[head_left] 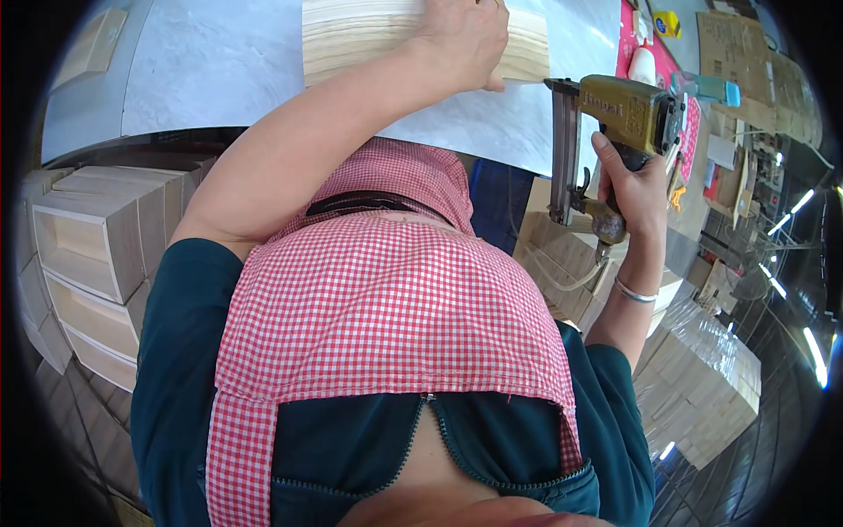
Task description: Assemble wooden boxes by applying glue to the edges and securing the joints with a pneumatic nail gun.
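Observation:
A pale wooden board [369, 39] with striped grain lies on the bluish-white table at the top of the view. Across it reaches my left hand [461, 44], its fingers bent over the wood near the right end and the thumb by the near edge. Some of those fingertips are cut off by the frame's top. My right hand [634, 189] is wrapped round the handle of a brass-coloured nail gun [619, 105]. The gun's upright black magazine stands at the table's near edge, its nose close to the board's right corner. An air hose [562, 279] hangs below the gun.
Wooden boxes [83, 233] are stacked at the left below the table [211, 70]. Another wooden piece [92, 44] lies at the table's far left. To the right are a teal bottle [707, 90], a yellow tape measure [667, 24], cardboard [733, 53] and a wrapped wooden stack [702, 382].

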`<action>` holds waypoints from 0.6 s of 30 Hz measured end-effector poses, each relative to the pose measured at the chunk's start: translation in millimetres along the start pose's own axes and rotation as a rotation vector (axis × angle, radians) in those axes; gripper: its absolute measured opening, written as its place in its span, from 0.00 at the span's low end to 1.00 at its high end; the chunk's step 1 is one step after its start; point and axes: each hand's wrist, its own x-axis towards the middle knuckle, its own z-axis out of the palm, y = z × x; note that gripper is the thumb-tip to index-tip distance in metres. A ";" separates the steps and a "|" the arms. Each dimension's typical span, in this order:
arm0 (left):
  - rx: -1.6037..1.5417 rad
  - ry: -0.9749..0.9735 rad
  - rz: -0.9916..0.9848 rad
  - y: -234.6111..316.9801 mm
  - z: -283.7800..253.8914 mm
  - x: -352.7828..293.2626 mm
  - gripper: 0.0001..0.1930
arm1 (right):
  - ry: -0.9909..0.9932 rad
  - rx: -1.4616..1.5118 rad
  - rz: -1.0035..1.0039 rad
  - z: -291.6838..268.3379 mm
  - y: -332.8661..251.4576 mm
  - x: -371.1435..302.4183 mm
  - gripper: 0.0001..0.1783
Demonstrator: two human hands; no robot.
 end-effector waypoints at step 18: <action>-0.273 -0.330 -0.330 -41.2 -45.9 -56.6 0.29 | -0.069 0.049 -0.104 12.0 -23.5 -17.8 0.11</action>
